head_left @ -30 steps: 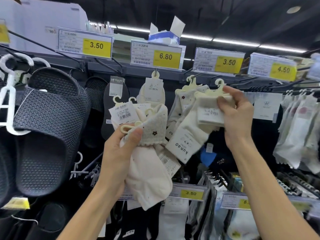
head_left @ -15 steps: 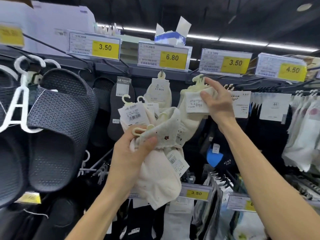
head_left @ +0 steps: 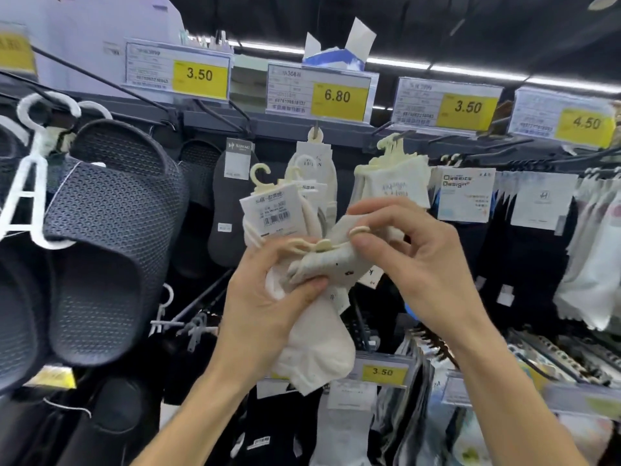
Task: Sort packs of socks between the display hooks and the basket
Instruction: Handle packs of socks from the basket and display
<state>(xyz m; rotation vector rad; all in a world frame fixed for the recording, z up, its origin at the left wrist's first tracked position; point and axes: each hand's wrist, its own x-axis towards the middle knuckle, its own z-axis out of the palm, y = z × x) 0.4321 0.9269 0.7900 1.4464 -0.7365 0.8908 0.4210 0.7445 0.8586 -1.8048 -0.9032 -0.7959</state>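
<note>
My left hand (head_left: 268,307) grips a bundle of cream sock packs (head_left: 316,341) in front of the display. One pack with a barcode label (head_left: 268,210) sticks up from the bundle on its small plastic hanger. My right hand (head_left: 413,264) pinches the top of a grey-white pack with tiny flowers (head_left: 331,262) at its cream hanger clip. Behind, under the right 3.50 tag, a cream pack (head_left: 395,183) hangs on a display hook (head_left: 391,142). No basket is in view.
Dark slippers (head_left: 111,243) on white hangers fill the left. Price tags run along the shelf rail (head_left: 336,95). White and black sock packs (head_left: 537,203) hang at right. A lower row of hooks with a 3.50 tag (head_left: 383,371) sits below my hands.
My right hand let go of the cream pack, which now hangs on the upper hook, and came down to the bundle, where it pinches the flowered pack. My left hand kept its hold.
</note>
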